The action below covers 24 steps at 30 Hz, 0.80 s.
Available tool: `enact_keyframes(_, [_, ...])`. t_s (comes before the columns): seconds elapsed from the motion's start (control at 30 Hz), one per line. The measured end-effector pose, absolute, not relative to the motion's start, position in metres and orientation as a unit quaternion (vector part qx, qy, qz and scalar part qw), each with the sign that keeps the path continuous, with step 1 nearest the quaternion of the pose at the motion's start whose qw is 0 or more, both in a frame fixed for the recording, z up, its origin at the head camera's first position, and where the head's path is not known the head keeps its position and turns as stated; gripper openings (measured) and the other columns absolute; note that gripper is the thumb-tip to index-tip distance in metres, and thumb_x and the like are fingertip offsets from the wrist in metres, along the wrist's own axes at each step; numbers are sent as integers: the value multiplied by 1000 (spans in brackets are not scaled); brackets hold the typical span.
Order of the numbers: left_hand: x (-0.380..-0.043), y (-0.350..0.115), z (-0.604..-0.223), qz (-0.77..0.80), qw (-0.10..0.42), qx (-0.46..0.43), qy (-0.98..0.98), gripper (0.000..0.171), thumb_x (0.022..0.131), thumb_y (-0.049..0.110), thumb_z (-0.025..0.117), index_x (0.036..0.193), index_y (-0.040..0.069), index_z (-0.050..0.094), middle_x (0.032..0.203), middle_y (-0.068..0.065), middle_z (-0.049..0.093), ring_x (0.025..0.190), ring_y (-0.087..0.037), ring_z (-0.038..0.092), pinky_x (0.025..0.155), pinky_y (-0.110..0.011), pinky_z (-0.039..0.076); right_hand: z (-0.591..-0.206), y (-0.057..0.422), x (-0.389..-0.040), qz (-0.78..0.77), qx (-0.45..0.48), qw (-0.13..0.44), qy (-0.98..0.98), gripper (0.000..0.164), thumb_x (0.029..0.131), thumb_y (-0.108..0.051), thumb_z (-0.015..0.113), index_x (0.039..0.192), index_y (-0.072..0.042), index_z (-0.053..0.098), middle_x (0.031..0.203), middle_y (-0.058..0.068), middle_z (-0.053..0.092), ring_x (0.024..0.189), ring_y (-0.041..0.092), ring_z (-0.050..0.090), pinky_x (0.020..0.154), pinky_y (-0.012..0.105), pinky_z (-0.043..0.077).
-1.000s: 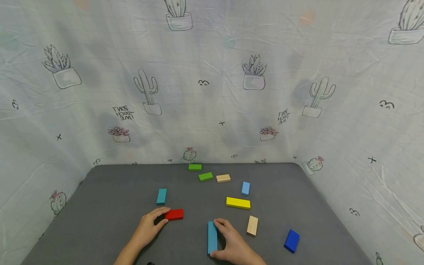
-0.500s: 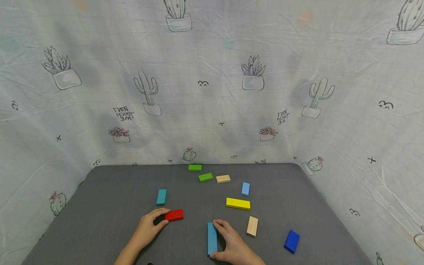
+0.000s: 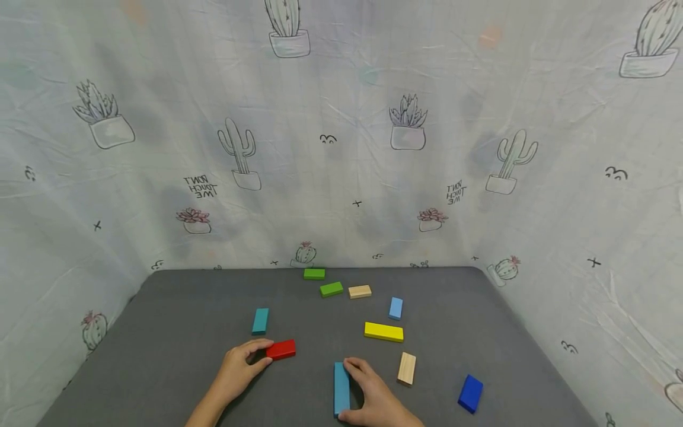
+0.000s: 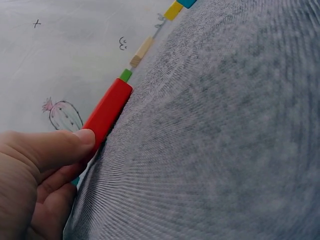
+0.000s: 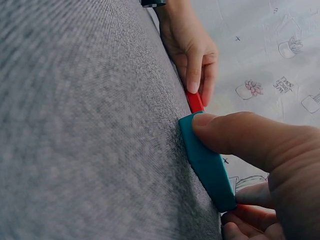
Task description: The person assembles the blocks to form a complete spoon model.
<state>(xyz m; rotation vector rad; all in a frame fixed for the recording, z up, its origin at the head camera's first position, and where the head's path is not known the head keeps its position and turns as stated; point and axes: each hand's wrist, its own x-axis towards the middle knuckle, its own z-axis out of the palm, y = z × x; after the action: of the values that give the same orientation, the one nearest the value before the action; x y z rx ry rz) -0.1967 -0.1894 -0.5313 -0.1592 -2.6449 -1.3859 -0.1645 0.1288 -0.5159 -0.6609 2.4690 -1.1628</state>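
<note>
My left hand [image 3: 238,369] pinches the left end of a red block [image 3: 281,349] lying flat on the grey table. In the left wrist view, the thumb presses one side of that red block [image 4: 108,109], with fingers partly hidden behind. Right of it, my right hand [image 3: 375,396] holds a long blue block [image 3: 341,389] between thumb and fingers, near its two ends. The right wrist view shows the thumb on one end of this blue block [image 5: 206,159] and fingertips at the other. Both blocks appear to rest on the cloth-like surface.
A teal block [image 3: 260,321] lies beyond the left hand. Farther back are two green blocks [image 3: 331,289] and a plain wooden block [image 3: 360,292]. To the right lie a light blue block [image 3: 395,308], a yellow block [image 3: 383,332], another wooden block [image 3: 407,369] and a dark blue block [image 3: 471,394].
The whole head view has shifted slightly, so everything sits a little lower in it. Both hands keep their hold, and the blocks stay in place.
</note>
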Motion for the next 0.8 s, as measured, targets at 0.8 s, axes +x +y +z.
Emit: enact_keyframes(0.8, [-199, -175, -523, -476, 68, -67, -874, 32, 75, 22, 79, 107, 17, 73, 113, 2, 69, 110, -19, 62, 87, -19, 51, -516, 130, -166, -400, -238, 169, 869, 84, 78, -36, 77, 144, -4, 39, 145, 12, 36, 124, 25, 43, 102, 39, 45])
